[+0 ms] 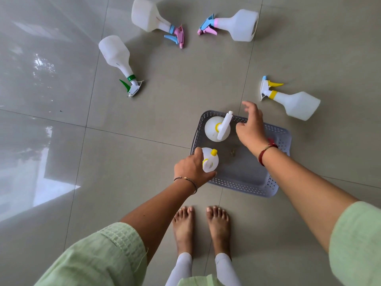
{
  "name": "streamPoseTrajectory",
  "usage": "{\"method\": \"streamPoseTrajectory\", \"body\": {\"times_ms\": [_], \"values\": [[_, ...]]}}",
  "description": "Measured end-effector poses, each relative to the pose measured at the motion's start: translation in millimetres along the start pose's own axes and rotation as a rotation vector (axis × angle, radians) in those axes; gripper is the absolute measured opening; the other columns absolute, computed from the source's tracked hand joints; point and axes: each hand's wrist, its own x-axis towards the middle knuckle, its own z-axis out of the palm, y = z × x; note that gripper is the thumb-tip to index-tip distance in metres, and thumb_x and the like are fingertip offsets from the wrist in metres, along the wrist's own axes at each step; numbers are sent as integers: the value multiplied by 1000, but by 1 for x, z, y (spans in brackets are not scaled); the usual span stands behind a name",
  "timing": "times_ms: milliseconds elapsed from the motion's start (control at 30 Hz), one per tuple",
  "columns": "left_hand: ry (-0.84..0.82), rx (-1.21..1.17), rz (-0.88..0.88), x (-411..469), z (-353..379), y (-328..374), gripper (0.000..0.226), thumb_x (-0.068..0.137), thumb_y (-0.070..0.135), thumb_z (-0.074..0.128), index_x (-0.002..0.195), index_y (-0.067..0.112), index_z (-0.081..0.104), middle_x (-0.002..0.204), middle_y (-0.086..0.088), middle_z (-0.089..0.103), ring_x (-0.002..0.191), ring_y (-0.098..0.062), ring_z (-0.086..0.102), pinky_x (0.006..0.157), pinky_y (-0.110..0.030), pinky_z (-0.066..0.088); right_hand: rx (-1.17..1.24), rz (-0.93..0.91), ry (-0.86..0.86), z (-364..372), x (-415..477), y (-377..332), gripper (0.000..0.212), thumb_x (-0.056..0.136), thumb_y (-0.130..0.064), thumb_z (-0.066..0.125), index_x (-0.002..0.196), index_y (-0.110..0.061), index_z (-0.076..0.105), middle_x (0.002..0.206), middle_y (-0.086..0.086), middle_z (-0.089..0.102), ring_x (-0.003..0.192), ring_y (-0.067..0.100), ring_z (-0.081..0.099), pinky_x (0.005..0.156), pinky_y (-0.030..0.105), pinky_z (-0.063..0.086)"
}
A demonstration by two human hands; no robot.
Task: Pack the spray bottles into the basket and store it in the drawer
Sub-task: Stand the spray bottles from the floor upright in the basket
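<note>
Left hand [191,168] grips a yellow-capped bottle [209,159] upright in the basket [243,186], probably saving room. Right hand [250,124] hovers open. Four bottles lie from ten to two o'clock.

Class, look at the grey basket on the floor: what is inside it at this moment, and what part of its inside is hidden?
Inside the grey basket stand two spray bottles: one upright at the far corner, one gripped by the left hand. The right hand and forearm cover part of the basket's right side, so nothing there can be judged.
</note>
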Motion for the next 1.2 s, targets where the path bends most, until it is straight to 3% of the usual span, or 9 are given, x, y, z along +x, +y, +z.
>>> {"method": "streamPoseTrajectory", "body": {"times_ms": [100, 233, 300, 367, 533, 667, 967, 1100, 1200], "values": [[15, 4, 8, -1, 0, 0, 58, 69, 50, 65, 108, 16, 38, 95, -6, 70, 80, -36, 64, 56, -28, 37, 203, 306, -81, 8, -4, 0, 49, 86, -14, 44, 134, -19, 36, 122, 11, 52, 94, 34, 64, 86, 47, 53], [68, -45, 38, -6, -3, 0, 63, 67, 63, 60, 103, 16, 37, 89, -3, 68, 76, -35, 64, 55, -29, 37, 269, 407, -64, 15, -9, -3, 52, 86, -31, 40, 138, -22, 32, 114, 4, 51, 85, 35, 66, 84, 50, 54], [142, -70, 102, -10, -8, -2, 64, 68, 70, 51, 100, 17, 37, 89, -1, 65, 76, -32, 62, 54, -28, 37, 232, 381, 39, 12, -8, 2, 55, 84, -34, 35, 137, -22, 34, 124, 7, 54, 99, 33, 62, 91, 47, 51], [229, -73, 186, -10, -17, -2, 64, 69, 72, 40, 102, 17, 42, 95, -1, 61, 83, -28, 58, 60, -30, 40, 177, 325, 123, 4, -5, 9, 52, 86, -31, 37, 136, -17, 38, 123, 8, 57, 110, 30, 56, 92, 34, 44], [274, -14, 353, 12, -47, 13, 67, 76, 66, 31, 122, 21, 48, 119, -1, 53, 106, -24, 50, 86, -35, 37, -66, 164, 111, -30, 10, 24, 42, 86, -24, 53, 127, -12, 51, 123, 13, 54, 109, 29, 55, 88, 24, 36], [244, -74, 389, 42, -60, 33, 65, 78, 64, 31, 124, 23, 48, 129, -2, 49, 123, -24, 43, 98, -40, 36, -250, 91, 70, -57, 35, 36, 41, 83, -20, 60, 123, -13, 54, 131, 17, 46, 115, 34, 52, 104, 37, 40], [80, -77, 356, 126, -55, 54, 70, 79, 64, 42, 137, 24, 40, 150, -4, 33, 146, -24, 12, 116, -45, 18, -762, 57, 51, -64, 110, 74, 60, 81, -25, 63, 133, -13, 37, 134, 16, 43, 126, 36, 39, 100, 47, 37], [-99, -147, 382, 160, -65, 59, 87, 67, 77, 31, 137, 26, 40, 140, -8, 44, 138, -26, 30, 115, -41, 24, -896, -1, 47, -62, 150, 89, 70, 84, -26, 58, 144, -13, 22, 147, 12, 32, 136, 30, 30, 112, 51, 21], [-159, -188, 500, 172, -73, 56, 85, 67, 76, 24, 133, 26, 46, 131, -6, 51, 126, -22, 43, 110, -39, 31, -914, 8, 36, -65, 173, 97, 74, 83, -26, 57, 146, -13, 20, 148, 11, 33, 138, 30, 28, 115, 56, 11]]}}
